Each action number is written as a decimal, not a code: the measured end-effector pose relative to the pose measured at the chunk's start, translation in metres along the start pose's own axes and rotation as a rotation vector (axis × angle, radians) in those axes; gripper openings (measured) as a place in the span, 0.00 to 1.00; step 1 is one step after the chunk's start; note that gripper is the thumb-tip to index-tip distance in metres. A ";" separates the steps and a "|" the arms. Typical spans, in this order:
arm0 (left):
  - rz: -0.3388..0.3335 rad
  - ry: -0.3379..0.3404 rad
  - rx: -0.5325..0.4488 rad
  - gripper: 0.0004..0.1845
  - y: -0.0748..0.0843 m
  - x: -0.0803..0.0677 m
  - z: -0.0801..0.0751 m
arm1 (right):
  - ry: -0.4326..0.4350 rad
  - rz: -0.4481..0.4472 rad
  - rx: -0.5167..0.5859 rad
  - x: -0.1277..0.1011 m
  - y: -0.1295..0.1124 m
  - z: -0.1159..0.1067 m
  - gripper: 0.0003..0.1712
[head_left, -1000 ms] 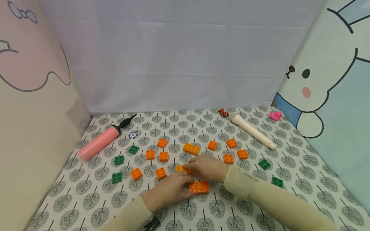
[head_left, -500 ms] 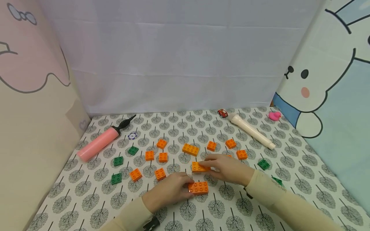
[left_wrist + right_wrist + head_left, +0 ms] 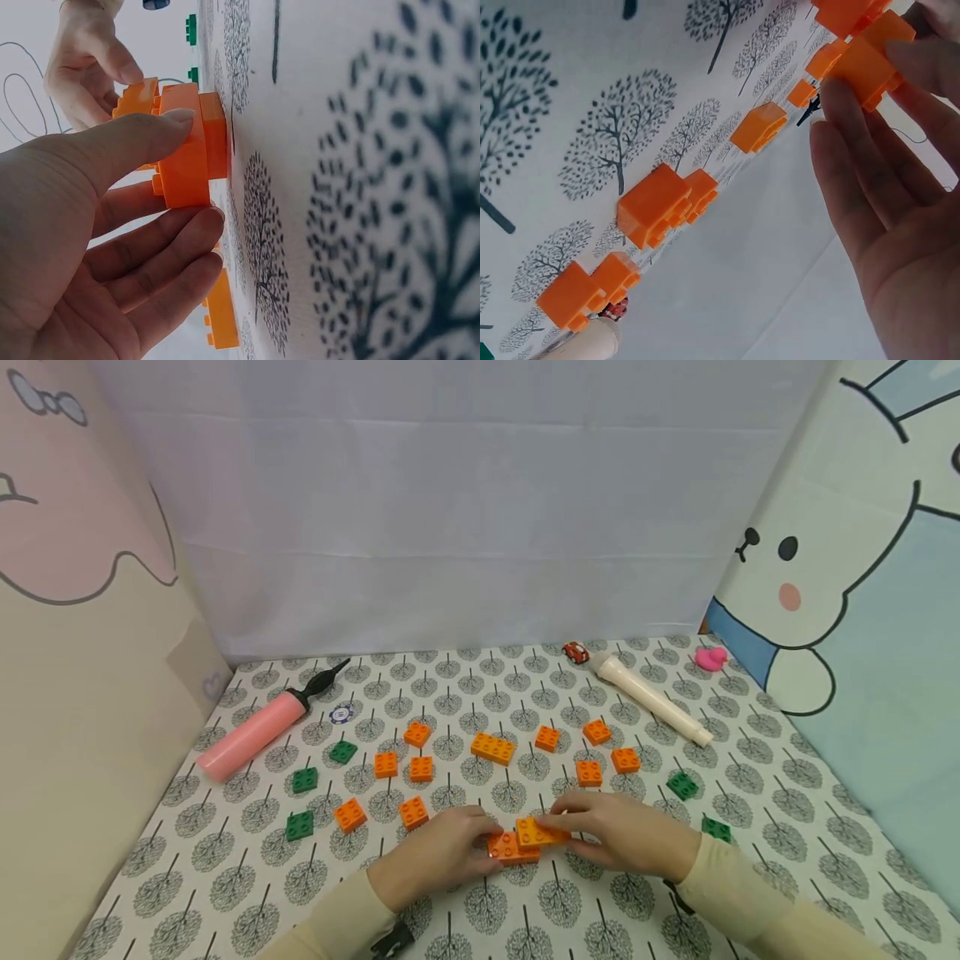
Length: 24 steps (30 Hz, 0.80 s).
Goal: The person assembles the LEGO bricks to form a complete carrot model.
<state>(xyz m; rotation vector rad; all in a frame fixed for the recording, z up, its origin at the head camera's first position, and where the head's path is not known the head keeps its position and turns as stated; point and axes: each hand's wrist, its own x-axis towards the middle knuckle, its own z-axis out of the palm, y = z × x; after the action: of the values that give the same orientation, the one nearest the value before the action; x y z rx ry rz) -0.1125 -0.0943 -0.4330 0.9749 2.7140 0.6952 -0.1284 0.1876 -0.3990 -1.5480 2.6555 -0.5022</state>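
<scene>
Head view: near the front of the tree-patterned table (image 3: 225, 877), the left hand (image 3: 438, 852) grips a long orange brick (image 3: 504, 850) lying flat, long axis left to right, studs up. The right hand (image 3: 626, 835) pinches a second orange brick (image 3: 542, 833), tilted over its right end; it looks not yet seated.

Left wrist view: thumb and fingers (image 3: 161, 247) clamp the brick (image 3: 191, 146).

Right wrist view: fingers (image 3: 870, 187) curl round the upper brick (image 3: 870, 56); loose orange bricks (image 3: 656, 206) remain.
</scene>
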 end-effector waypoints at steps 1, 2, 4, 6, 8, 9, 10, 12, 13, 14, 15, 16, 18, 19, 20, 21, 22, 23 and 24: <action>0.000 -0.001 -0.001 0.20 0.000 0.000 0.000 | -0.001 0.006 0.004 0.000 -0.001 0.000 0.27; -0.003 -0.001 -0.003 0.20 0.000 0.000 0.000 | -0.003 0.012 0.003 -0.001 -0.001 0.001 0.28; -0.005 -0.003 -0.008 0.20 -0.001 0.000 0.000 | -0.005 0.017 0.008 -0.001 -0.002 0.002 0.28; -0.007 -0.005 -0.006 0.20 -0.001 0.000 0.000 | -0.015 0.024 0.014 -0.001 -0.002 0.003 0.28; -0.010 -0.005 -0.007 0.21 -0.001 0.000 0.000 | -0.024 0.027 0.021 0.000 -0.003 0.003 0.28; -0.009 -0.004 -0.008 0.21 -0.002 0.000 0.000 | -0.028 0.029 0.028 0.000 -0.003 0.003 0.28; -0.007 -0.003 -0.008 0.21 -0.002 0.000 0.000 | -0.032 0.029 0.036 0.000 -0.004 0.003 0.28; -0.005 -0.001 -0.010 0.20 -0.002 0.001 0.000 | -0.036 0.023 0.046 0.001 -0.004 0.004 0.28; -0.003 -0.001 -0.013 0.20 -0.002 0.001 0.001 | -0.036 0.017 0.047 0.001 -0.004 0.004 0.28; -0.002 0.000 -0.015 0.20 -0.003 0.001 0.001 | -0.035 0.011 0.045 0.001 -0.004 0.004 0.28; 0.002 0.001 -0.019 0.20 -0.003 0.001 0.001 | -0.034 0.005 0.041 0.001 -0.004 0.004 0.28; 0.004 0.002 -0.021 0.19 -0.003 0.001 0.001 | -0.033 0.001 0.036 0.002 -0.004 0.005 0.28; 0.007 0.003 -0.025 0.19 -0.003 0.002 0.001 | -0.037 -0.005 0.022 0.001 -0.004 0.006 0.28; 0.006 0.002 -0.027 0.19 -0.004 0.002 0.001 | -0.040 -0.007 0.015 0.002 -0.004 0.006 0.28; 0.005 0.002 -0.027 0.19 -0.004 0.002 0.001 | -0.044 -0.010 0.009 0.002 -0.004 0.006 0.29; 0.006 0.004 -0.026 0.19 -0.004 0.002 0.002 | -0.048 -0.010 0.003 0.002 -0.005 0.006 0.29; 0.005 0.004 -0.024 0.20 -0.004 0.002 0.002 | -0.052 -0.013 -0.002 0.002 -0.006 0.006 0.29; 0.006 0.006 -0.021 0.20 -0.004 0.002 0.002 | -0.057 -0.016 -0.006 0.003 -0.006 0.006 0.30; 0.008 0.007 -0.017 0.20 -0.005 0.002 0.002 | -0.058 -0.020 -0.010 0.003 -0.007 0.005 0.30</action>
<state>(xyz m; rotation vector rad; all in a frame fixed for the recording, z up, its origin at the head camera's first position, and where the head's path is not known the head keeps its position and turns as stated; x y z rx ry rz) -0.1159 -0.0953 -0.4370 0.9814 2.7076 0.7228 -0.1235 0.1802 -0.4016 -1.5689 2.6056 -0.4384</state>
